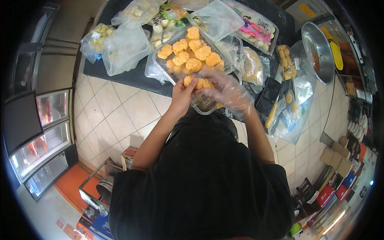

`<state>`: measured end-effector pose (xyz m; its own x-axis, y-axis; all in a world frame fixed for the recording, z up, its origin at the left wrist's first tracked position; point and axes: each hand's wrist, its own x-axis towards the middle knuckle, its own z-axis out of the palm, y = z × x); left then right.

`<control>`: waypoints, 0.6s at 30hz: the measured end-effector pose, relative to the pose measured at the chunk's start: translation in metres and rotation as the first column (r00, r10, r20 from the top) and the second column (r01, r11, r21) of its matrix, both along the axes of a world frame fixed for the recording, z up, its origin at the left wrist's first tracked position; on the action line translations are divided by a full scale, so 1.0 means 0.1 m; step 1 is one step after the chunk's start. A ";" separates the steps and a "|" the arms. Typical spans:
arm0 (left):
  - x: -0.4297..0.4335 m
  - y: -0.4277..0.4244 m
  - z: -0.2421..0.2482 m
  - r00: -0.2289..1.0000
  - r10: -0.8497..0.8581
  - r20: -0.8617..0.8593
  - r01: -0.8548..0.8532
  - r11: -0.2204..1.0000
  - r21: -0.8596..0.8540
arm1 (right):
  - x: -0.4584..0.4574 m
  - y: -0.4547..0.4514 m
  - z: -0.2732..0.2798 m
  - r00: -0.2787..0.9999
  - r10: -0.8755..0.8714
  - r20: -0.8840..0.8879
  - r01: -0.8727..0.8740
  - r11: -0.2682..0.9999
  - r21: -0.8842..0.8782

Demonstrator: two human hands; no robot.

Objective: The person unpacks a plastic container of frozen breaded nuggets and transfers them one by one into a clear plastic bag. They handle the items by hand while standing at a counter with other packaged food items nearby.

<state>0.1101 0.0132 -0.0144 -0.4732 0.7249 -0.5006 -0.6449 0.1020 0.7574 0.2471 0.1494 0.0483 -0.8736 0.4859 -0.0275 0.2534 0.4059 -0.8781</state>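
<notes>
My bare left hand point(183, 93) pinches a short row of orange crumb-coated food pieces point(198, 83) between thumb and fingers. Whether a skewer runs through them, I cannot tell. Close by on the right is my right hand point(232, 91), in a clear plastic glove and blurred; its grip is unclear. Just beyond both hands, a clear plastic tray point(163, 66) bears many similar coated pieces point(193, 64). Beneath my hands sits a smaller clear container point(205, 111) with a few orange pieces in it, partly covered by the hands.
Bags of pale food point(99, 37) and a plastic bag point(124, 49) lie on the dark-covered table at left. A packaged tray point(258, 28) is at the far right. Nearer are a black phone point(268, 95), bagged food point(253, 66) and a steel bowl point(318, 51).
</notes>
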 end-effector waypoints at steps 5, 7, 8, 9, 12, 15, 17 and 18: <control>0.07 0.07 -0.01 0.995 -0.029 -0.096 0.028 1.000 -0.013 | 0.04 -0.16 -0.27 0.999 0.008 0.035 -0.009 1.000 0.011; 0.08 0.08 0.00 0.979 -0.036 -0.201 0.026 0.998 -0.052 | 0.07 -0.17 -0.35 1.000 0.010 0.022 -0.012 0.997 0.076; 0.10 0.08 0.00 0.975 -0.026 -0.219 0.012 0.998 -0.066 | 0.07 -0.17 -0.37 0.999 0.005 0.037 -0.009 0.995 0.100; 0.11 0.08 0.00 0.974 -0.015 -0.226 0.002 0.998 -0.056 | 0.08 -0.17 -0.39 1.000 0.008 0.022 -0.011 0.992 0.122; 0.10 0.06 0.00 0.968 -0.011 -0.251 -0.008 0.997 -0.078 | 0.06 -0.18 -0.45 1.000 0.022 -0.018 -0.019 0.986 0.167; 0.06 0.02 0.02 0.969 0.025 -0.246 -0.036 0.999 -0.040 | -0.01 -0.16 -0.48 0.999 0.049 -0.003 -0.046 0.959 0.281; -0.10 -0.01 0.06 0.951 0.081 -0.298 -0.114 0.989 -0.093 | -0.05 -0.09 -0.44 0.986 0.057 0.156 -0.124 0.877 0.464; -0.23 -0.03 0.09 0.947 0.110 -0.302 -0.153 0.981 -0.122 | -0.06 -0.05 -0.40 0.997 0.043 0.068 -0.067 0.912 0.404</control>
